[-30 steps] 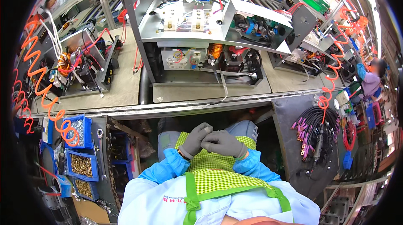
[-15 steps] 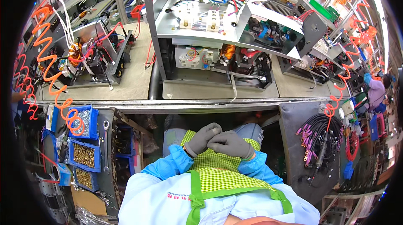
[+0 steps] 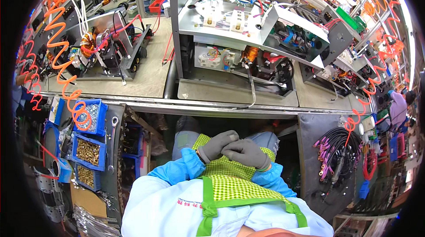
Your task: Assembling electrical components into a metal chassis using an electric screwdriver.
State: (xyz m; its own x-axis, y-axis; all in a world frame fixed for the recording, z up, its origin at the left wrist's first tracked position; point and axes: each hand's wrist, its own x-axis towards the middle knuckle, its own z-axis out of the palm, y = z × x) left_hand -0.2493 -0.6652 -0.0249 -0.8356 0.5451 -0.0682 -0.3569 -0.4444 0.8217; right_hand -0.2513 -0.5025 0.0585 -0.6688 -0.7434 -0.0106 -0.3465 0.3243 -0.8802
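Note:
Both my hands wear grey gloves and rest together on my lap, over a green checked apron [image 3: 231,164]. My left hand [image 3: 218,146] is loosely closed, its fingertips tucked in against the other hand. My right hand [image 3: 248,153] lies closed beside and partly over it, fingers curled and touching the left. No object shows in either hand. Beyond them, on the workbench, stands an open grey metal equipment chassis [image 3: 237,87] with a copper coil, cables and white terminal blocks; neither hand touches it.
At left, blue bins hold silvery fasteners [image 3: 92,116] and brass-coloured fasteners [image 3: 88,151], beside a wrench [image 3: 114,126]. A side table at right carries black cables [image 3: 338,146] and a power screwdriver [image 3: 340,166]. Orange coiled hoses [image 3: 57,44] hang nearby. A co-worker [image 3: 397,108] stands far right.
The view has shifted slightly, so the bench and chassis appear farther right. My hands stay together on my lap, almost unmoved.

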